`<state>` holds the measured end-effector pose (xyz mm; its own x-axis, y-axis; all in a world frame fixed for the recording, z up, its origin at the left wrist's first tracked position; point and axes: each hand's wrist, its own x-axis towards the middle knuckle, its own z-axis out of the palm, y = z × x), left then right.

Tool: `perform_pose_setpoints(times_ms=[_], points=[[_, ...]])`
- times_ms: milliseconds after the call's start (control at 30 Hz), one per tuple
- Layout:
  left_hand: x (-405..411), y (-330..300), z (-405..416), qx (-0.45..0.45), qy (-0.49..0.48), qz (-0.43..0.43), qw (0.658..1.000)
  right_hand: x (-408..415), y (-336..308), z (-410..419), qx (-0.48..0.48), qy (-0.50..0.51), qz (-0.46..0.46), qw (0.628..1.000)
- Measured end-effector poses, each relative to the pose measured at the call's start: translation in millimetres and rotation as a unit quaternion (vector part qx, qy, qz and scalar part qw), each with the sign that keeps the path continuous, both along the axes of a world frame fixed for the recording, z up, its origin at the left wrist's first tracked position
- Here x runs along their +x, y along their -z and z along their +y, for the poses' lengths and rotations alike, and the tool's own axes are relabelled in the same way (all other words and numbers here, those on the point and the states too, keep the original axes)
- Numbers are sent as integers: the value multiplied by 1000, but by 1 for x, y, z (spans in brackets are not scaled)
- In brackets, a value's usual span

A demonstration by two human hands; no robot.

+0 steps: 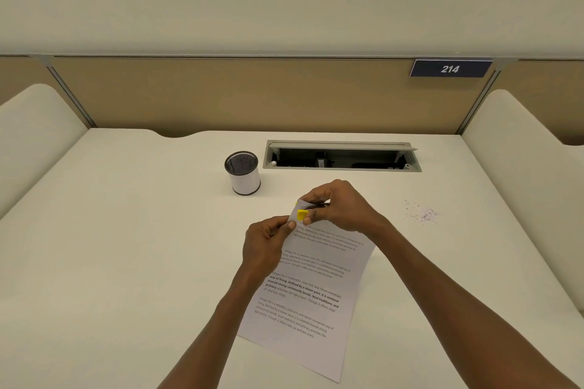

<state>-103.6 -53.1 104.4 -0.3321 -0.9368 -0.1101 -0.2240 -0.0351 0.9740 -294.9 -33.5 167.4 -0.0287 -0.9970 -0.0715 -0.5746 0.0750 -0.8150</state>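
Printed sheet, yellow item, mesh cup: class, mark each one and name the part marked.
printed sheet point(305, 290): head view, bold paragraph near its middle.
yellow item point(302, 215): head view, its exposed yellow face.
mesh cup point(247, 181): head view, its pale side wall.

Sheet point(316, 294) is showing white with black printed lines, one paragraph printing bolder. Small piece point(302, 215) at its top corner is showing bright yellow. Pen cup point(243, 174) is showing black mesh over a white band. Desk point(126, 230) is reading cream, partition point(221, 95) tan. Sign point(450, 68) is showing navy, digits white. Cable tray point(344, 144) is showing grey, inside black. Specks point(422, 215) are showing faint purple.
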Motion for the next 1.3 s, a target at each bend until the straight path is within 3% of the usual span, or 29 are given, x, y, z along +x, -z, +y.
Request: perform_pose_setpoints(times_ms=[567,1000,1167,1300], points=[[1,-7,2,11,1,7,1000,6,4,-2,-48,15,19,999],[11,-1,-2,30,3,-8,1000,-15,9,-10,19,-25,-2,1000],[22,5,-8,34,-7,2,999,-37,19,-27,8,112,-22,993],[33,13,-16,50,2,15,999,-65,42,-46,58,271,28,961]])
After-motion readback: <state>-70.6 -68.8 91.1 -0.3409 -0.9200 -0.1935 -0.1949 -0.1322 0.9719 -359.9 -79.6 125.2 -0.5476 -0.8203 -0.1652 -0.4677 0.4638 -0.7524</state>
